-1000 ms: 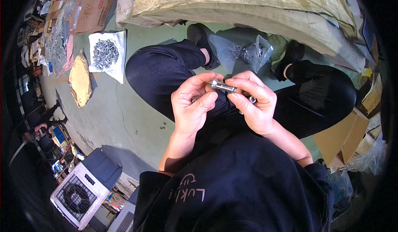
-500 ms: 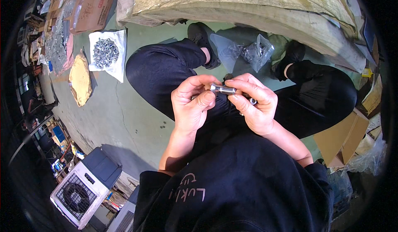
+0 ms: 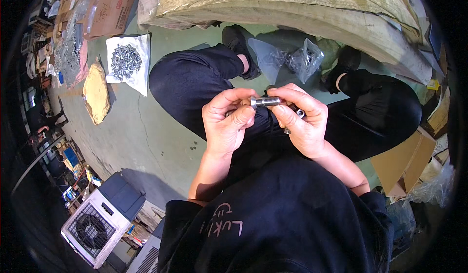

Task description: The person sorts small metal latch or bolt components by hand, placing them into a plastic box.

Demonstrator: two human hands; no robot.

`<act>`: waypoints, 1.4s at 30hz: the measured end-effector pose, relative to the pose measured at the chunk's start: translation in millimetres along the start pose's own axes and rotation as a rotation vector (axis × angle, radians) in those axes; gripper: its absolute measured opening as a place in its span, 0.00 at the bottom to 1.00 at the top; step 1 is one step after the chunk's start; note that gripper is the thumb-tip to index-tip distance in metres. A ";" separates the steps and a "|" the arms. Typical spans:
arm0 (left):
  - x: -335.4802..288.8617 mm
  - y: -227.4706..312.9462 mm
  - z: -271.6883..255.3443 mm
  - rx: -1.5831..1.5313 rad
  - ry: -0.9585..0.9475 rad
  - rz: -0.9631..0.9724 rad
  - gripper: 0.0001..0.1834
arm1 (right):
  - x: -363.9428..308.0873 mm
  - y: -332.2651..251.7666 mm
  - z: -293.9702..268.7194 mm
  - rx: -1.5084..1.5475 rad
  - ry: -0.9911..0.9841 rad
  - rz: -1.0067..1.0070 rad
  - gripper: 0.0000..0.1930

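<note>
A shiny metal bolt (image 3: 267, 101) lies sideways between my two hands above my lap. Its wider end sits between the thumb and fingertips of my left hand (image 3: 225, 122), which is closed on it; a bit of metal also shows behind those fingers. The threaded end reaches the fingertips of my right hand (image 3: 304, 119). More metal pieces, seemingly bolts (image 3: 299, 112), poke out from the curled fingers of that hand, partly hidden. Between my feet rests a clear plastic bag (image 3: 306, 61) with metal parts inside.
To the left, a white bag (image 3: 141, 75) bears a pile of small bolts (image 3: 126, 61). Beside it are a yellowish wrapped bundle (image 3: 96, 93) and a cardboard box (image 3: 109, 9). A covered bulk (image 3: 292, 7) stands ahead, a fan unit (image 3: 92, 224) lower left, an open carton (image 3: 402, 163) right.
More of the bolt's thread shows now, as my right fingers have shifted slightly toward its tip. My left hand keeps nearly the same grip.
</note>
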State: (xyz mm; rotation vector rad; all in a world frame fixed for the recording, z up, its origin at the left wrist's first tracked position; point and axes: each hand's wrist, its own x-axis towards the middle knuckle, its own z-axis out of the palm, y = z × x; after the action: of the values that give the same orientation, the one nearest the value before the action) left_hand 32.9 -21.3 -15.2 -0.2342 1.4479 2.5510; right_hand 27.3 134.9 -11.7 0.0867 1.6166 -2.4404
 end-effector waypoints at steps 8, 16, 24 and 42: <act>1.1 1.9 5.8 -0.008 0.020 0.041 0.16 | 0.5 -1.4 0.0 -0.089 -0.003 -0.080 0.11; 0.3 3.3 7.4 0.003 0.009 0.044 0.15 | -1.1 0.2 -2.0 -0.341 -0.093 -0.405 0.13; 0.3 3.7 2.6 -0.073 -0.056 -0.012 0.14 | -2.3 1.4 2.4 -0.541 -0.133 -0.608 0.17; 5.5 3.6 -13.7 -0.943 -0.144 -0.470 0.13 | 4.0 4.9 1.3 -0.486 -0.048 -0.578 0.12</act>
State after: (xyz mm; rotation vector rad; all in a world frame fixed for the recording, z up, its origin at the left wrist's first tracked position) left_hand 27.2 -34.4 -20.5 -0.4388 0.0258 2.5423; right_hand 24.5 131.3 -16.2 -0.5839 2.4185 -2.2762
